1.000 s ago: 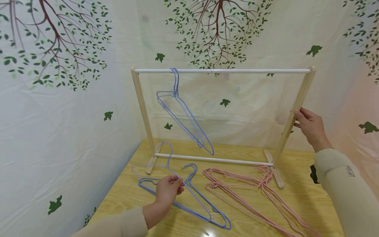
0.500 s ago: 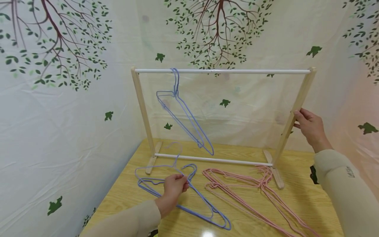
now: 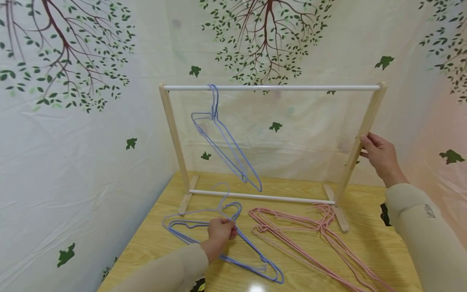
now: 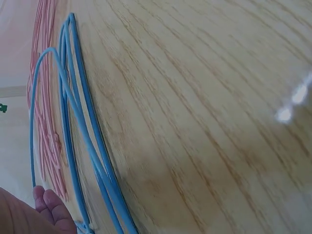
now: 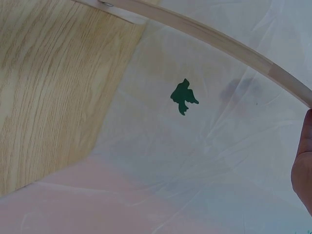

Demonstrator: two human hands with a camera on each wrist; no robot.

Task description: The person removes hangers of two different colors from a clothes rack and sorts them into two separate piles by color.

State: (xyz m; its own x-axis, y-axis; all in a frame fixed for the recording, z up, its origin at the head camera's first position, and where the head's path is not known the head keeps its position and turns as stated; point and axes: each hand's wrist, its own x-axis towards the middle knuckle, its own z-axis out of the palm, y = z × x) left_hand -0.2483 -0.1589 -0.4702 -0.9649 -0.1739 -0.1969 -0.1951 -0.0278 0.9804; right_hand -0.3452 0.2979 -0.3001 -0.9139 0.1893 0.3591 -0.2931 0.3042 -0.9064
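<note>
My left hand (image 3: 230,231) pinches the neck of one blue wire hanger (image 3: 189,213), raising it slightly off a pile of blue hangers (image 3: 255,259) on the wooden table (image 3: 368,247). In the left wrist view the blue wires (image 4: 83,141) run past my fingertips (image 4: 48,209). My right hand (image 3: 365,147) grips the right wooden post (image 3: 370,113) of a small clothes rack; the right wrist view shows that post (image 5: 219,41) and the hand's edge (image 5: 303,165). Two blue hangers (image 3: 222,142) hang on the white top rod (image 3: 292,87).
Several pink hangers (image 3: 299,235) lie on the table to the right of the blue pile, also seen as pink wires (image 4: 46,122). A white lower rod (image 3: 262,196) joins the rack's feet. A leaf-printed white sheet (image 3: 73,162) covers the walls behind and at both sides.
My left hand has shifted right with the pinched blue hanger, whose hook has swung toward the lower rod. The right hand stays on the post.
</note>
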